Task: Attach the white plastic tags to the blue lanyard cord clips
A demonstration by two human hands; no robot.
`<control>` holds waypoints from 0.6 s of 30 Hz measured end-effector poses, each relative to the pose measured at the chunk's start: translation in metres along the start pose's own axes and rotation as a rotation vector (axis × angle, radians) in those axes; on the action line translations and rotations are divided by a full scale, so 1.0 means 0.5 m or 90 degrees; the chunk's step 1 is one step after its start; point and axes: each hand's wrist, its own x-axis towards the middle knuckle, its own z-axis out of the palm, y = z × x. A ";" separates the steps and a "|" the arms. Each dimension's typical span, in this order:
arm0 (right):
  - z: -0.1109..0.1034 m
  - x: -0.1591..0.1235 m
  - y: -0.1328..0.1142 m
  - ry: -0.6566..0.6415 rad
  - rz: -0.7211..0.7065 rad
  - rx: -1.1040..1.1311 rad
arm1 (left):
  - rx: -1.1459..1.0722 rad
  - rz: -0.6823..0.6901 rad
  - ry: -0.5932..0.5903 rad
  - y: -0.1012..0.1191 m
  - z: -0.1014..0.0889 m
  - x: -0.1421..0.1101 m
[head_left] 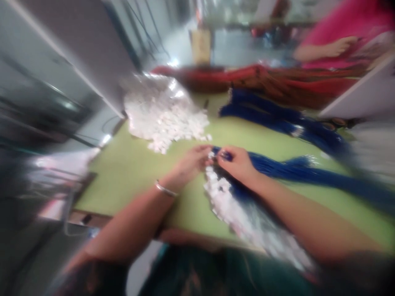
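Note:
My left hand [193, 162] and my right hand [236, 162] meet over a green table [129, 164], fingers pinched together. The right hand grips the end of a bundle of blue wires [296, 168] that runs off to the right. The left hand pinches at a small white piece right at that end. A strip of finished wire ends with white connectors [247, 218] lies under my right forearm. A pile of loose white connectors [163, 115] on clear plastic sits beyond my left hand. The picture is smeared by motion.
More blue wire bundles [277, 119] and red wire bundles [277, 82] lie at the back. Another person in a pink top [339, 37] works at the far right. A grey cabinet [77, 49] stands at the left, and a white board [364, 94] at the right.

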 end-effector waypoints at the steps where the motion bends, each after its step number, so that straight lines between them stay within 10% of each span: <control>1: 0.001 0.000 0.001 -0.001 -0.003 -0.002 | -0.002 0.005 -0.001 -0.002 0.002 -0.001; 10: 0.003 -0.006 -0.004 0.029 -0.004 -0.155 | 0.046 -0.005 0.037 -0.007 0.000 -0.001; 18: 0.003 -0.008 -0.008 0.017 -0.017 -0.235 | 0.375 0.101 0.028 -0.009 -0.025 0.000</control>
